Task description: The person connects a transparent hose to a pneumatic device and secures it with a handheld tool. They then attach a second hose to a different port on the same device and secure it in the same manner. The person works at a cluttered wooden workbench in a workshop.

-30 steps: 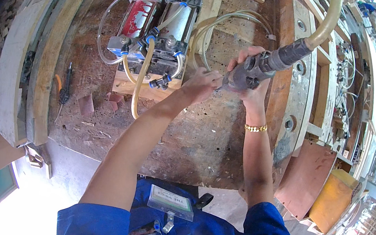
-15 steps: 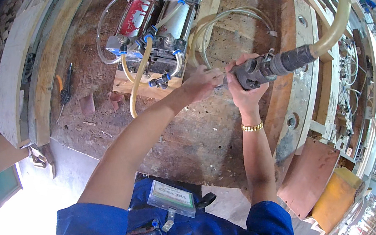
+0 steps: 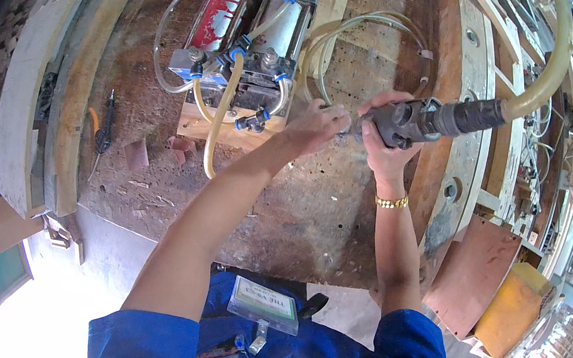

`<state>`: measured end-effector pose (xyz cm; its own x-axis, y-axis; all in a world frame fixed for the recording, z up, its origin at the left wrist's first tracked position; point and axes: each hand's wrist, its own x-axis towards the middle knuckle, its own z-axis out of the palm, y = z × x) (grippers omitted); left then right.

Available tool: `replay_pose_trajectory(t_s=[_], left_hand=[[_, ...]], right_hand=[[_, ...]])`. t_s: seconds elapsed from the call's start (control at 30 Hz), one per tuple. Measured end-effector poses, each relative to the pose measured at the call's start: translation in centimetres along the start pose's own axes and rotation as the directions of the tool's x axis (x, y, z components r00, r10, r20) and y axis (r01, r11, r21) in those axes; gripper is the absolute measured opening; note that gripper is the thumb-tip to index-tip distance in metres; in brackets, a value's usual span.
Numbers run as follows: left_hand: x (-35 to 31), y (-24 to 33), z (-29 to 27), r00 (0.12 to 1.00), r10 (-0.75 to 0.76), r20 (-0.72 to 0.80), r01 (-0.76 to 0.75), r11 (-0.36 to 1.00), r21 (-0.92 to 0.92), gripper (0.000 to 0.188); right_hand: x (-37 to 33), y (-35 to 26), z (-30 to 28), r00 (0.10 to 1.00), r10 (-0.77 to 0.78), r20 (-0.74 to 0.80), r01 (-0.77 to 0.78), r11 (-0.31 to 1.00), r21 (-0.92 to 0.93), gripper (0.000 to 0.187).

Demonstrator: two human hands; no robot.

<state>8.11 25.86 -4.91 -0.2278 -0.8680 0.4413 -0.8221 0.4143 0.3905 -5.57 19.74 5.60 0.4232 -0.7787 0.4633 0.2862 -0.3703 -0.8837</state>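
Observation:
My right hand (image 3: 386, 155), with a gold bracelet at the wrist, is wrapped round a dark air tool (image 3: 408, 121). A thick yellowish hose (image 3: 553, 63) runs from the tool's back end toward the upper right. The tool lies nearly level over the bench, its nose toward my left hand (image 3: 318, 128). The fingers of that hand are closed just beside the nose, on something small I cannot make out. Behind the left hand, thin clear tubing (image 3: 319, 52) loops on the worn wooden bench (image 3: 280, 222).
Two pneumatic cylinders (image 3: 278, 31) with blue fittings and tubes stand at the left on a wooden block (image 3: 217, 125). A screwdriver-like tool (image 3: 105, 126) and reddish scraps (image 3: 136, 155) lie farther left. Boards (image 3: 88, 78) edge the bench; a yellow container (image 3: 511, 309) stands at right.
The air tool and my right hand have shifted a little right, and the tool lies more level. A small gap has opened between its nose and my left hand.

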Motion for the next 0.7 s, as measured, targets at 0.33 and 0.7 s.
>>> replay_pose_trajectory(t_s=[0.33, 0.7], left_hand=[[0.18, -0.01, -0.49, 0.997, -0.020, 0.069, 0.022, 0.999, -0.030, 0.041], [0.08, -0.28, 0.02, 1.000, 0.009, 0.013, -0.009, 1.000, -0.011, 0.043]], right_hand=[[0.26, -0.11, -0.30, 0.999, 0.021, 0.027, -0.024, 0.994, 0.107, 0.056], [0.32, 0.28, -0.46, 0.997, -0.047, 0.059, 0.043, 0.997, 0.062, 0.048]])
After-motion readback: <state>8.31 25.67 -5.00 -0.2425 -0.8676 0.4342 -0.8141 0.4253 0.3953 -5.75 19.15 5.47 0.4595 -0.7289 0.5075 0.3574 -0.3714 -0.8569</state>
